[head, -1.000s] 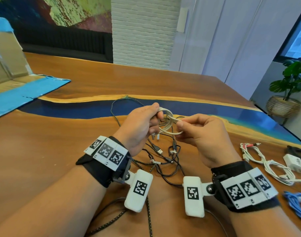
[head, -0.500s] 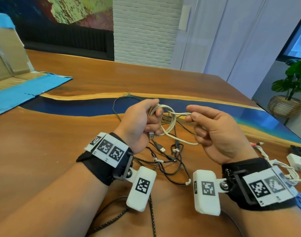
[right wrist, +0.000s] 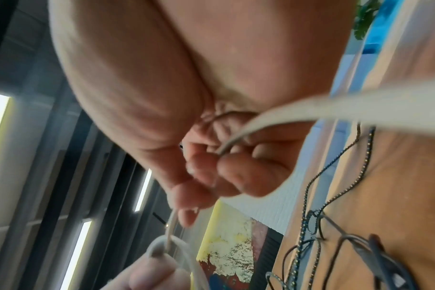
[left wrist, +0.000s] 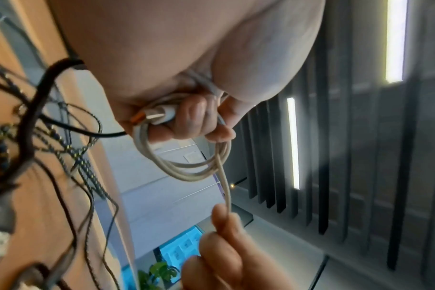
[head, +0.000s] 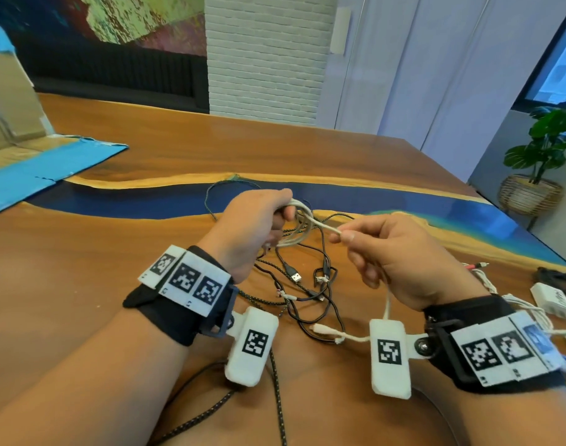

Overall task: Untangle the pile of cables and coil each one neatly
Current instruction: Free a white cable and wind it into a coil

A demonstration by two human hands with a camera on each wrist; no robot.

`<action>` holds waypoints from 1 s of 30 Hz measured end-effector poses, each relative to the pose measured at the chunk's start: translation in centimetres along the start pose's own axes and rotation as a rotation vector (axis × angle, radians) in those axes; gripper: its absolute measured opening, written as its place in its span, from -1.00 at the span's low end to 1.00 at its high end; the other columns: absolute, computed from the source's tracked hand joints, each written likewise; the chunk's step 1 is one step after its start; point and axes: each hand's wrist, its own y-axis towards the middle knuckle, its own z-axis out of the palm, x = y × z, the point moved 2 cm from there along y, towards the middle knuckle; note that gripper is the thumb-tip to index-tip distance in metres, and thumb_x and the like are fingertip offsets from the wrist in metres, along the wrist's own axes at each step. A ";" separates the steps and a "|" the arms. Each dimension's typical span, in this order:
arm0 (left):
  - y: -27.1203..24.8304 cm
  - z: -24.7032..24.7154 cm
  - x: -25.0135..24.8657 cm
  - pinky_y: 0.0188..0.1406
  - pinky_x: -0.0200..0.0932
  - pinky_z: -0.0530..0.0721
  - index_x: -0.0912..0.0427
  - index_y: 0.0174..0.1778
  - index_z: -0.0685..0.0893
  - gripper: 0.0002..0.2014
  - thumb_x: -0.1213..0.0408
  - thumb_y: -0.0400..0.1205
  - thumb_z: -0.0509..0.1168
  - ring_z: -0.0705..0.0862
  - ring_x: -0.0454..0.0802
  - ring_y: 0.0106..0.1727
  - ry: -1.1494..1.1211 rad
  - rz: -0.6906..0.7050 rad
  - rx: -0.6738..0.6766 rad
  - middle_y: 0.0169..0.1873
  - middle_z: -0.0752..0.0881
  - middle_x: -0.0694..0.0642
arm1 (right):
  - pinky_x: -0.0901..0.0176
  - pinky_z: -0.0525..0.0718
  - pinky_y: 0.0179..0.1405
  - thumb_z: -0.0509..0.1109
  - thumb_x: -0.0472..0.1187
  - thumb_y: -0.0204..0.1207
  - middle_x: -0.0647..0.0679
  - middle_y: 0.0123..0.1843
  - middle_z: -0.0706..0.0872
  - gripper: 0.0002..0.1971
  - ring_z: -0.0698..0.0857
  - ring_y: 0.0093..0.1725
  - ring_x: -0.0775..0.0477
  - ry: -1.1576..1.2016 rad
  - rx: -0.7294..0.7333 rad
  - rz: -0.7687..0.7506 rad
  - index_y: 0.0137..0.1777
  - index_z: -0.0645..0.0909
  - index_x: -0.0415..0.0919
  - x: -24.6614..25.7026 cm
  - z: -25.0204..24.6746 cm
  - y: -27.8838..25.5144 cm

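Note:
My left hand (head: pixel 285 210) grips a small coil of white cable (head: pixel 296 235) above the table; in the left wrist view the coil (left wrist: pixel 186 168) hangs from the curled fingers, with a white USB plug (left wrist: pixel 156 115) tucked inside. My right hand (head: pixel 341 235) pinches the same cable's free strand (head: pixel 323 225) between thumb and forefinger, pulled taut to the right of the coil. The cable's tail runs through my right palm (right wrist: pixel 238 135) and down to a white plug (head: pixel 322 329) on the table. A tangle of black and braided cables (head: pixel 307 284) lies below both hands.
A wooden table with a blue resin stripe (head: pixel 146 201) bears everything. White cables and a white charger (head: pixel 552 299) lie at the right edge. An opened cardboard box with blue tape (head: pixel 24 159) sits at far left. A potted plant (head: pixel 539 162) stands beyond the table.
My right hand has drawn the free strand of white cable out to the right, away from the coil, and the tail now trails down past my right wrist. The left hand keeps hold of the coil.

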 end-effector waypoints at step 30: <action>-1.0 2.4 0.0 -0.37 -0.17 0.37 0.20 -0.20 0.51 -0.59 0.11 0.89 -0.03 0.31 -0.03 -0.47 -0.211 0.125 0.069 -0.49 0.27 0.00 | -0.09 0.64 -0.01 0.40 -0.35 0.65 -0.38 0.04 0.83 -0.83 0.78 0.02 -0.32 0.313 -0.179 -0.123 0.12 0.80 -0.34 -1.7 4.4 1.2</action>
